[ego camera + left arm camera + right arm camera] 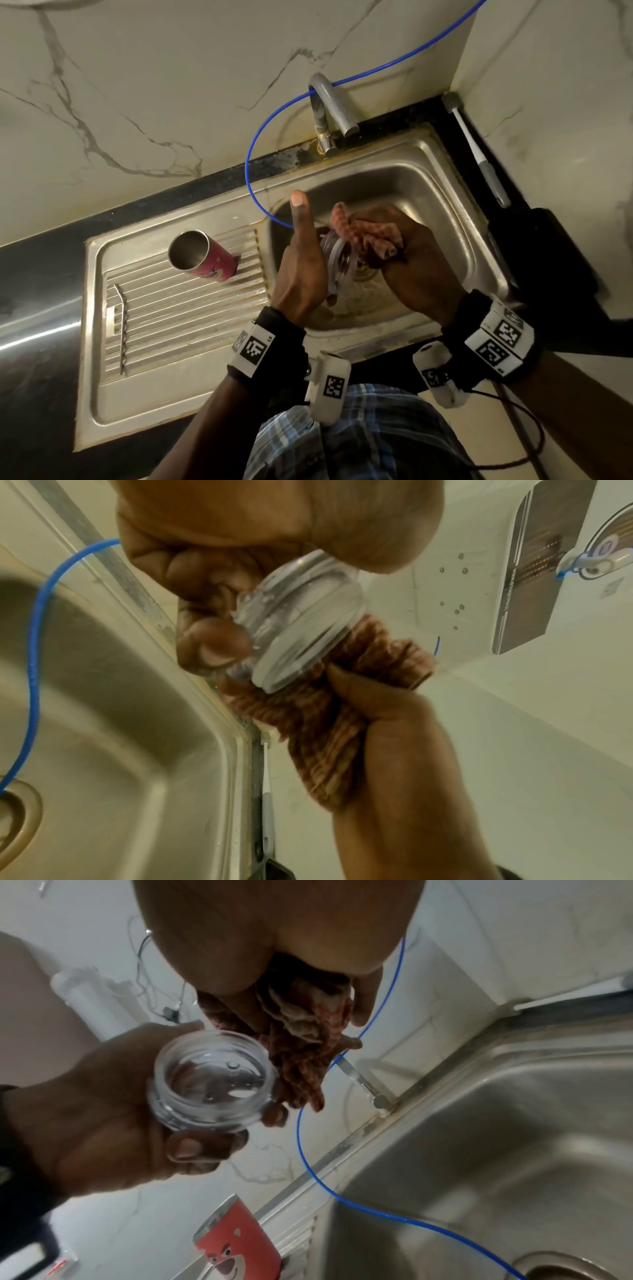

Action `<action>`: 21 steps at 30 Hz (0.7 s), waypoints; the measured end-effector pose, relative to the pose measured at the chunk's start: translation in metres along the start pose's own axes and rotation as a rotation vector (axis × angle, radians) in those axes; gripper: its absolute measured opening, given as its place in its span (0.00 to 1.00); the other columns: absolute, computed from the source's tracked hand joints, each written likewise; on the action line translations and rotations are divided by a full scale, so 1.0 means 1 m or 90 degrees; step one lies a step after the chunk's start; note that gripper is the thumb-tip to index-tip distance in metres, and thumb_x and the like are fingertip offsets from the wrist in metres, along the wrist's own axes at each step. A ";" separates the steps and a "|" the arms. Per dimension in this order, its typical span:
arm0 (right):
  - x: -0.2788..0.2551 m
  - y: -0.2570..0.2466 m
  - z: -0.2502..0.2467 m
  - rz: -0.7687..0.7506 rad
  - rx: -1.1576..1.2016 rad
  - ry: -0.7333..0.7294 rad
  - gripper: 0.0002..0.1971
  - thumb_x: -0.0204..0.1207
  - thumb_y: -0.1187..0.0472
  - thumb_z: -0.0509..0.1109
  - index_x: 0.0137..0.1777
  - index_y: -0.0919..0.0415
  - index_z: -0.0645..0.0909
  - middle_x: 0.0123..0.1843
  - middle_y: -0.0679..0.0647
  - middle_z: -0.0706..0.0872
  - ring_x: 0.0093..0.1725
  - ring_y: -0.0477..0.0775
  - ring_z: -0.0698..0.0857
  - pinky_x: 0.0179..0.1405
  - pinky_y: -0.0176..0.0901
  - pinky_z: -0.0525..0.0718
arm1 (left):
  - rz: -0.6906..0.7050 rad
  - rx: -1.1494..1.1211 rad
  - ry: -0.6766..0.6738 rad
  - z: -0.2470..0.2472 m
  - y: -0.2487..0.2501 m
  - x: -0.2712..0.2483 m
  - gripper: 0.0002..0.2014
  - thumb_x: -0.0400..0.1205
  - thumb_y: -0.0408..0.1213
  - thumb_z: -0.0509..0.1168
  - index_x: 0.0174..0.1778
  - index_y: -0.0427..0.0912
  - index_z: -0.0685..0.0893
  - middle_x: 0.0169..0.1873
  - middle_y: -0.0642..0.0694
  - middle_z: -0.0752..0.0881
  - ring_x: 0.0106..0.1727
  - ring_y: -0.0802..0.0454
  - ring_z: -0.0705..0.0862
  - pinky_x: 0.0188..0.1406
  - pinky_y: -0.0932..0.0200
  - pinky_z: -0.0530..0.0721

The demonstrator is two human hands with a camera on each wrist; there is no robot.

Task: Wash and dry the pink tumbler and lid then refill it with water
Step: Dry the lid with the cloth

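Observation:
The pink tumbler (202, 255) stands open-mouthed on the ribbed draining board, left of the basin; its bear print shows in the right wrist view (236, 1242). Over the sink basin my left hand (301, 270) holds the clear plastic lid (337, 263) by its rim, thumb pointing up. In the wrist views the lid (294, 626) (214, 1081) is gripped by curled fingers (212, 645). My right hand (411, 260) grips a bunched reddish cloth (370, 233) and presses it against the lid's top; the cloth (329, 723) (301, 1047) sits right beside the lid.
A steel sink (445, 192) with a tap (329, 109) at the back; a blue tube (253, 150) loops from the wall into the basin. A thin straw brush (120, 329) lies on the draining board. A long white brush (476, 147) lies on the dark counter at right.

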State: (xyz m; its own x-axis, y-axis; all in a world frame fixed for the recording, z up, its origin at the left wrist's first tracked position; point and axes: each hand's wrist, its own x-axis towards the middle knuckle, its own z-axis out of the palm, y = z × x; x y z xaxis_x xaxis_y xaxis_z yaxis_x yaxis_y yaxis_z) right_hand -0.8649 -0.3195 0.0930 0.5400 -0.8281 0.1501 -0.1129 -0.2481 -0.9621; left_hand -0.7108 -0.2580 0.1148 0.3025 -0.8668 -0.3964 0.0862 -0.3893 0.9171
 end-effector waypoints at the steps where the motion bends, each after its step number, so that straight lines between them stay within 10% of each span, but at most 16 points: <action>1: -0.001 -0.001 0.000 0.010 0.033 0.003 0.15 0.81 0.62 0.71 0.65 0.52 0.86 0.62 0.50 0.89 0.62 0.58 0.89 0.60 0.68 0.87 | 0.007 -0.004 0.008 -0.002 0.001 0.000 0.61 0.71 0.92 0.40 0.60 0.39 0.93 0.56 0.32 0.94 0.61 0.30 0.93 0.71 0.23 0.84; 9: -0.007 -0.019 -0.001 -0.156 -0.159 -0.051 0.12 0.80 0.65 0.75 0.62 0.56 0.89 0.67 0.50 0.83 0.67 0.52 0.84 0.64 0.51 0.86 | -0.011 -0.001 -0.013 -0.003 -0.002 -0.001 0.62 0.66 0.94 0.42 0.44 0.35 0.92 0.44 0.27 0.93 0.47 0.24 0.91 0.50 0.27 0.92; 15: -0.005 -0.020 0.009 0.162 0.298 0.058 0.11 0.80 0.66 0.74 0.59 0.54 0.88 0.56 0.54 0.93 0.58 0.58 0.92 0.50 0.60 0.93 | 0.099 0.111 0.105 -0.003 0.002 -0.005 0.63 0.75 0.89 0.37 0.58 0.27 0.87 0.47 0.30 0.93 0.49 0.31 0.93 0.56 0.25 0.91; 19: -0.010 -0.019 0.015 0.302 0.398 0.106 0.16 0.82 0.72 0.70 0.47 0.49 0.94 0.50 0.53 0.95 0.54 0.53 0.94 0.51 0.54 0.93 | 0.272 0.238 0.219 0.000 0.008 -0.014 0.46 0.85 0.75 0.39 0.37 0.31 0.80 0.27 0.41 0.79 0.33 0.62 0.84 0.43 0.68 0.80; 21: -0.009 -0.016 0.018 0.326 0.402 0.102 0.16 0.83 0.73 0.68 0.53 0.54 0.94 0.55 0.58 0.95 0.59 0.59 0.93 0.62 0.61 0.89 | 0.303 0.236 0.223 0.003 0.006 -0.017 0.44 0.87 0.68 0.42 0.33 0.27 0.78 0.24 0.40 0.77 0.27 0.56 0.78 0.34 0.56 0.77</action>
State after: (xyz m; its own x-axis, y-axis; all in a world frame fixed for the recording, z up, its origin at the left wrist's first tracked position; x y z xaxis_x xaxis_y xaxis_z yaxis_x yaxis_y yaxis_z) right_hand -0.8531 -0.2994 0.1034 0.4187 -0.8350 -0.3569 0.2022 0.4689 -0.8598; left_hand -0.7187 -0.2463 0.1268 0.5214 -0.8418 0.1398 -0.4424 -0.1266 0.8878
